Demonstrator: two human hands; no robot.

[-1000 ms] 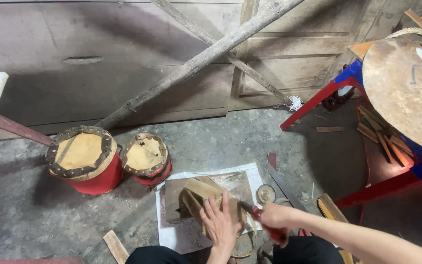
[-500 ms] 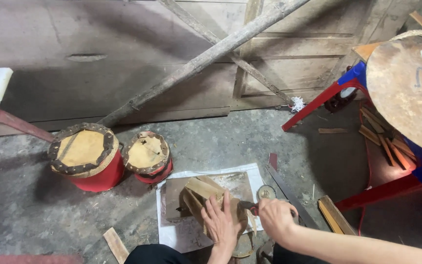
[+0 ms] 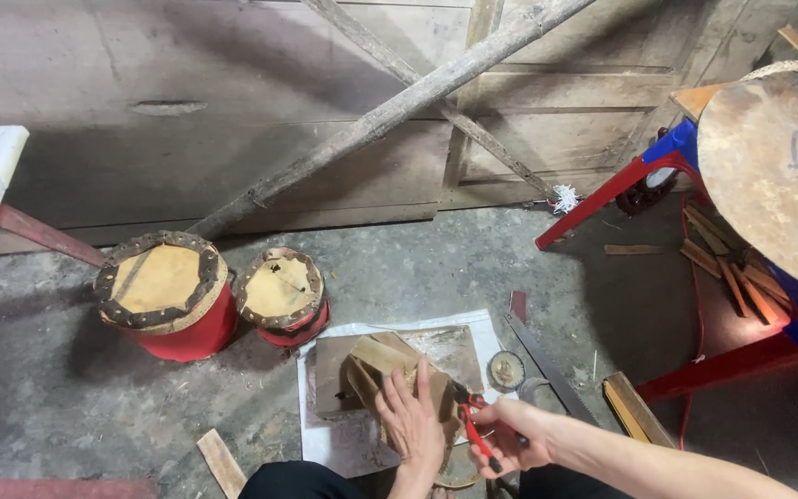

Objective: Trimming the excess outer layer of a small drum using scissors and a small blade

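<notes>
Just in front of the smaller red drum [image 3: 282, 298], on the white sheet [image 3: 334, 442], the left hand [image 3: 413, 420] presses open-palmed on the tan hide piece [image 3: 385, 362] while the right hand [image 3: 510, 434] grips red-handled pliers [image 3: 471, 418]; steady downward pressure and short bites near the edge look wise.

Hands in view: two — a left hand [image 3: 413, 420] laid flat on one folded tan hide piece [image 3: 390, 365], and a right hand [image 3: 514, 434] closed around one pair of red-handled pliers [image 3: 473, 420].

Beyond the grip, to its left: two red drums — one larger drum [image 3: 166, 296] and one smaller drum [image 3: 282, 298].

Under the gripped work: one white sheet [image 3: 344, 444].

Just right of the grip: one small round tin [image 3: 507, 370] and one long flat metal strip [image 3: 547, 365].

Left of the grip, on the floor: one short wooden offcut [image 3: 222, 462].
</notes>
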